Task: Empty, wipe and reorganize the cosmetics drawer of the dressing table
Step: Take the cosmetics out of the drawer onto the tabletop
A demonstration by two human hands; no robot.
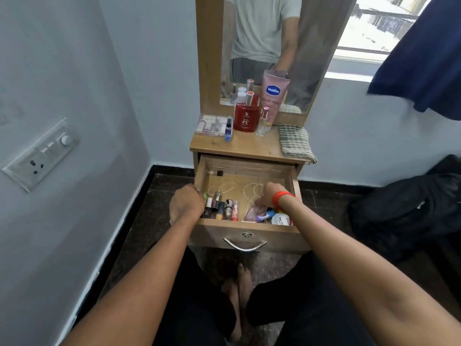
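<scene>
Wooden dressing table [249, 149] set against pale wall. Drawer [249, 181] pulled open, hands well apart inside. Left hand [187, 203] curled at left wall; grip cannot be told. Nail polish bottles [222, 208] packed just right of it. Right hand [268, 196] dipped onto pink packet [251, 212]; hold cannot be told. Checked cloth [295, 143] laid beyond right hand.

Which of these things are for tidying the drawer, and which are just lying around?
For the job: open drawer, nail polish bottles inside it, checked cloth, red perfume bottle and Vaseline tube on top.
Just lying about: black bag on the floor, blue cloth by the window, wall switchboard.
</scene>
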